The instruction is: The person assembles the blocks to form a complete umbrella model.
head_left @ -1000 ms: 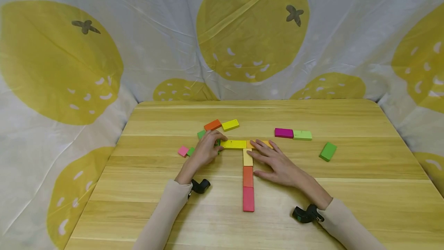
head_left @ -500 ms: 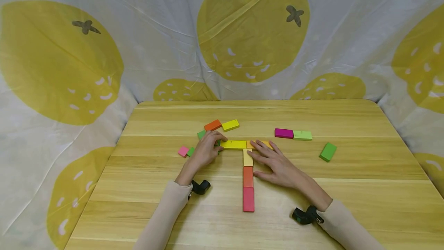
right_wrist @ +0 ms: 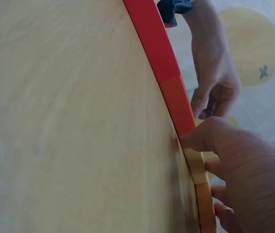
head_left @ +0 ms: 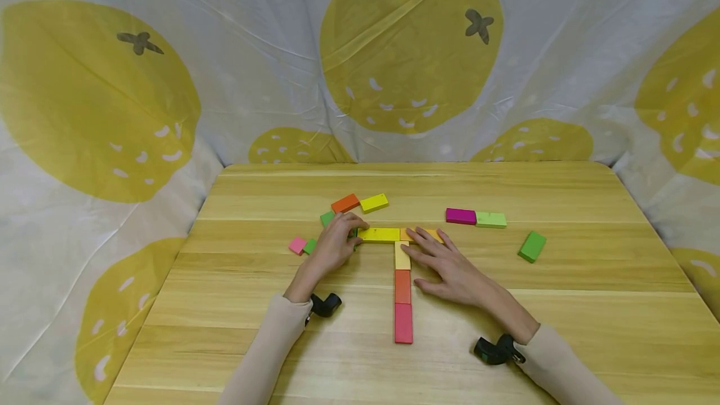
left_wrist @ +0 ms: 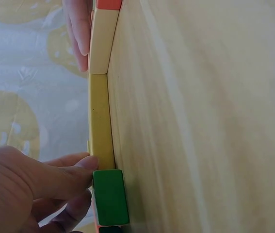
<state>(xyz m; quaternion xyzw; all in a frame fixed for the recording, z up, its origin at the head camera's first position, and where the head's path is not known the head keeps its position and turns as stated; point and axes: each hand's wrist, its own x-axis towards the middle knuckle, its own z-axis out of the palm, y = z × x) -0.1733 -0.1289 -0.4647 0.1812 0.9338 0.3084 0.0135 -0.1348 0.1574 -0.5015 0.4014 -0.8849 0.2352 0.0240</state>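
Note:
Coloured wooden blocks form a T on the table. My left hand pinches the left end of the yellow block in the top bar; a green block adjoins that end, mostly hidden by the hand in the head view. My right hand lies with fingers spread over the light orange block at the bar's right and beside the cream block. Below the cream block, the stem continues with an orange-red block and a red block. The right thumb is near the orange-red block.
Behind the T lie an orange block and a yellow one. A pink block and green blocks sit left of my left hand. To the right are a magenta block, a light green block and a green block.
My right thumb has shifted slightly away from the orange-red block. The left hand and the blocks look the same.

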